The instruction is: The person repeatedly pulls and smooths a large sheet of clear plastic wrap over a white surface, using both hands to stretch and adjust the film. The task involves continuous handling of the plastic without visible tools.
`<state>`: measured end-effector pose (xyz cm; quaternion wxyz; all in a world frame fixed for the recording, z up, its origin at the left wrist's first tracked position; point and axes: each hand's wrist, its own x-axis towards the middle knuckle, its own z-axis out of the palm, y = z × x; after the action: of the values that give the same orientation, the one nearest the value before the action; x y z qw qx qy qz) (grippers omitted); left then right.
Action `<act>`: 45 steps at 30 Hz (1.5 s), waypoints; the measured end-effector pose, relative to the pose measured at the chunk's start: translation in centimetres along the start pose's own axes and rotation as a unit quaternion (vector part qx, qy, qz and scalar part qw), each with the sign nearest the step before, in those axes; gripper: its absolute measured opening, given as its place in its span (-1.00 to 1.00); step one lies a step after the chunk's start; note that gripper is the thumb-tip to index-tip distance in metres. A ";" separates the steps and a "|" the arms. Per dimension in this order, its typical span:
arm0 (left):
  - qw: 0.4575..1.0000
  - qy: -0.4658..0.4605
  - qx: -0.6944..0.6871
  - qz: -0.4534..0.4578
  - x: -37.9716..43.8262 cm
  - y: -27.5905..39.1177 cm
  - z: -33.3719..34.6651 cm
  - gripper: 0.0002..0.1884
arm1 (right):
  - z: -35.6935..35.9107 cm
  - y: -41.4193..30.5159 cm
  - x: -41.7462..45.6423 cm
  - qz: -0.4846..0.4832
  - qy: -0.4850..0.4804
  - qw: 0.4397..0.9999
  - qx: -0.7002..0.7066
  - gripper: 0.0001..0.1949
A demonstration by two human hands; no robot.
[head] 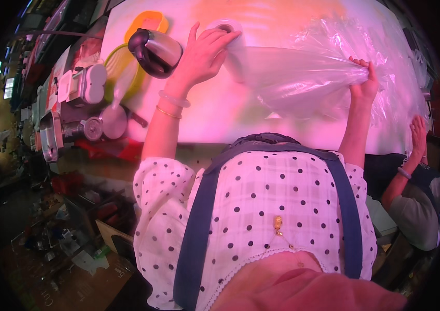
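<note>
My left hand lies against the upper end of a roll of clear plastic film, fingers extended across it and one finger raised; whether it grips the roll is unclear. A gathered length of clear plastic stretches from the roll to my right hand. That hand is closed around the bunched film. Beyond my right hand, a loose heap of crinkled clear plastic covers the right side of the white table.
Left of my left hand stand a steel and black kettle, an orange container and a green-rimmed mesh strainer. A white appliance, a knife handle and a metal pan crowd the table's left edge. Another person's hand is at right.
</note>
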<state>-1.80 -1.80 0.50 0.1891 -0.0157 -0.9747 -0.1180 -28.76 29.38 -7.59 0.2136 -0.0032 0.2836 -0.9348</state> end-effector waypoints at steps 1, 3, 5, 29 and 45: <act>1.000 0.001 -0.006 0.001 0.0 -0.2 0.1 -0.48 | -0.1 -0.2 0.1 -0.001 -0.002 1.000 -0.002 -0.77; 1.000 0.019 -0.007 0.009 0.1 -0.3 0.4 -0.49 | -0.3 -0.4 0.1 -0.009 -0.001 1.000 -0.008 -0.77; 0.998 0.051 0.004 0.024 0.4 -0.3 0.9 -0.49 | -0.5 -0.5 0.0 -0.021 0.005 1.000 -0.015 -0.77; 0.992 0.111 -0.009 0.060 1.5 0.6 3.4 -0.50 | -9.2 3.0 2.4 -0.037 0.212 0.975 0.047 -0.75; 0.986 0.164 0.030 0.026 0.8 -1.3 4.0 -0.59 | -4.8 0.7 -2.0 -0.088 0.319 0.938 -0.101 -0.73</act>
<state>-4.10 -2.17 -3.10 0.3496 -0.0159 -0.9329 -0.0845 -27.24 32.16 -11.73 0.0279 0.2483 0.4287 -0.8682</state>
